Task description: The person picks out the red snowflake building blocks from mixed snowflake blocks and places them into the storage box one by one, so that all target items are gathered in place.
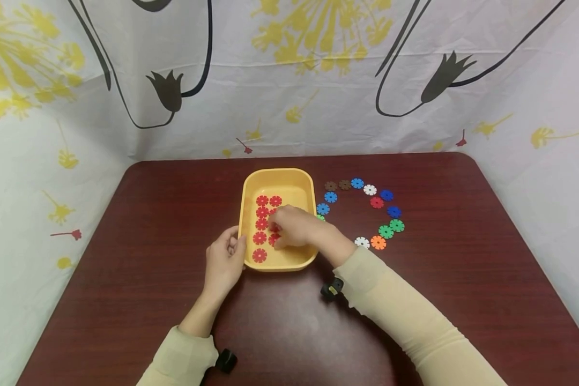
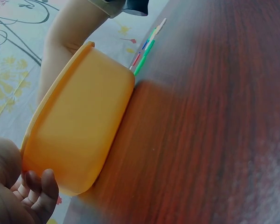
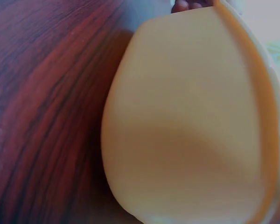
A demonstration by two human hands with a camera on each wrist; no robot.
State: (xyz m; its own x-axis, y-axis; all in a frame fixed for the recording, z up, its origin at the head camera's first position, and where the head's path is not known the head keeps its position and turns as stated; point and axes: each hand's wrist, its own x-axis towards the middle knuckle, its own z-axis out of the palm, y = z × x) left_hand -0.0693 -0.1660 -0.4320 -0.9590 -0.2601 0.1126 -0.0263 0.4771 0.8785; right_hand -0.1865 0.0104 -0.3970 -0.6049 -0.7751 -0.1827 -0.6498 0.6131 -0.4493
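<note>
A yellow plastic tray (image 1: pixel 290 186) sits on the table with several red notched discs (image 1: pixel 259 255) in it, lined up in two columns. At its left side my left hand (image 1: pixel 223 264) holds the rim, thumb over the edge; the left wrist view shows bent fingers against the tray's outer wall (image 2: pixel 84 121). My right hand (image 1: pixel 293 226) reaches over the right wall into the tray, fingertips down at the right column of discs. It covers part of that column, and I cannot tell whether it pinches a disc. In the right wrist view the tray wall (image 3: pixel 182 112) hides this hand.
Right of the tray, a loose ring of notched discs lies flat on the dark red table (image 1: pixel 173 214): brown (image 1: pixel 344 185), blue (image 1: pixel 386 195), white (image 1: pixel 370 190), red (image 1: pixel 377 202), green (image 1: pixel 396 225) and orange (image 1: pixel 378 242). A patterned white cloth (image 1: pixel 280 128) hangs behind the table.
</note>
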